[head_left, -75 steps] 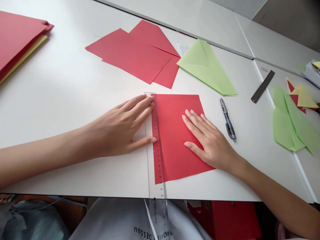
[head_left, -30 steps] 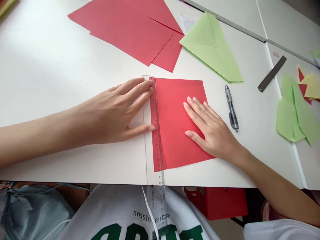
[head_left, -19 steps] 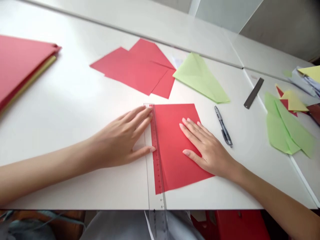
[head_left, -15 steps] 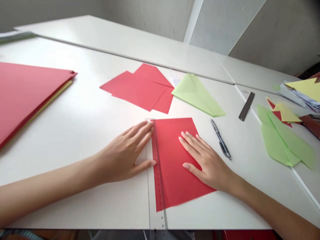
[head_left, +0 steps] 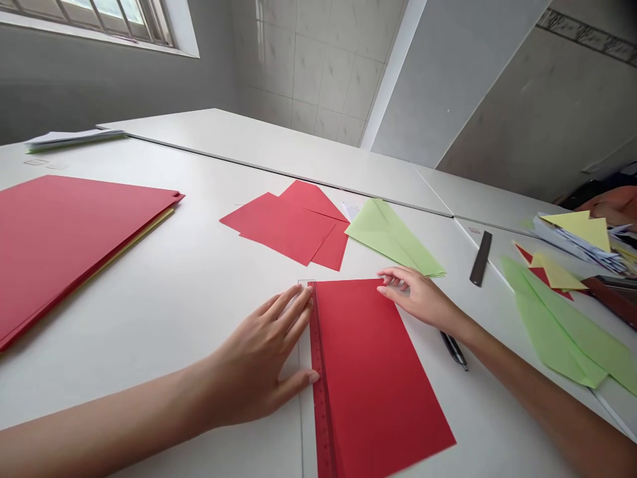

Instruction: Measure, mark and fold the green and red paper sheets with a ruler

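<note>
A red sheet (head_left: pixel 371 378) lies on the white table (head_left: pixel 199 292) in front of me. A clear ruler (head_left: pixel 322 425) runs along the sheet's left edge. My left hand (head_left: pixel 263 358) lies flat and open, its fingertips and thumb pressing on the ruler. My right hand (head_left: pixel 418 297) is at the sheet's far right corner, with bent fingers and thumb pinched on that corner. A dark pen (head_left: pixel 454 348) lies just under my right wrist, partly hidden by it.
Loose red sheets (head_left: pixel 293 222) and a folded green sheet (head_left: pixel 393 236) lie beyond. A red and yellow paper stack (head_left: pixel 64 232) sits at left. At right are a dark strip (head_left: pixel 480 259), green paper (head_left: pixel 562 325), yellow triangles (head_left: pixel 557 272) and a paper pile (head_left: pixel 582 232).
My right hand left the middle of the red sheet and went to its far right corner. My left hand stayed on the ruler. The view tilted upward.
</note>
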Tool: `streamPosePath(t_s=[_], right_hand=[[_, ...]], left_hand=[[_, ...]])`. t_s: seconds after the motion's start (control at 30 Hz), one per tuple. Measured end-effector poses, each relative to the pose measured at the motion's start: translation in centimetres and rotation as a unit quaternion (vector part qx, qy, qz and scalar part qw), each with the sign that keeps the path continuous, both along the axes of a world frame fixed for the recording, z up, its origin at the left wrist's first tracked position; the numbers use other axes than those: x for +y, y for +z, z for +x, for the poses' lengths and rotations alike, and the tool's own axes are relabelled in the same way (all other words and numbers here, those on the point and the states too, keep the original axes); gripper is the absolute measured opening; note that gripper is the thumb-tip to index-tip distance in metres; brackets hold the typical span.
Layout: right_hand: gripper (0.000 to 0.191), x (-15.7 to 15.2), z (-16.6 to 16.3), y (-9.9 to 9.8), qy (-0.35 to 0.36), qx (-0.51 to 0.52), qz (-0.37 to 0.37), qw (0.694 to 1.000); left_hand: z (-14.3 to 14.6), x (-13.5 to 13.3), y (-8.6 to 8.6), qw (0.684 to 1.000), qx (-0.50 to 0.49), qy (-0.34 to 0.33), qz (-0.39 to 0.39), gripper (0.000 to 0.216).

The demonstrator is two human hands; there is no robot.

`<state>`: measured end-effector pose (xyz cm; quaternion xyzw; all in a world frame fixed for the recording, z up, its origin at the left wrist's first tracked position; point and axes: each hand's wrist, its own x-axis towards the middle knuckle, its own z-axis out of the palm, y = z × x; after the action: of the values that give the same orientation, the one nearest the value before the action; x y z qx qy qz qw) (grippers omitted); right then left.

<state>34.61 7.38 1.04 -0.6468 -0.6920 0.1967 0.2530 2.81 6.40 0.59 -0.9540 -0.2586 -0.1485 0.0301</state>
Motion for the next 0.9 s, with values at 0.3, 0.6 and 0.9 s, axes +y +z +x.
streamPosePath(t_s=[0.3, 0.6, 0.9], right_hand=[[0.03, 3.3, -0.5, 1.3, -0.032, 0.091, -0.045, 0.994], [0.043, 0.4, -1.9, 2.3, -0.024, 0.261, -0.108, 0.959], [0.048, -5.2, -5.0, 1.2, 0.148, 0.066, 0.011, 0.987]], left_hand=[[0.2, 1.1, -1.4, 0.997, -0.043, -0.02, 0.067, 0.075], [0.2, 1.6, -1.9, 0.995, -0.06, -0.031, 0.068, 0.074], [0.4, 1.1, -1.5, 0.998, -0.034, -0.017, 0.053, 0.071]])
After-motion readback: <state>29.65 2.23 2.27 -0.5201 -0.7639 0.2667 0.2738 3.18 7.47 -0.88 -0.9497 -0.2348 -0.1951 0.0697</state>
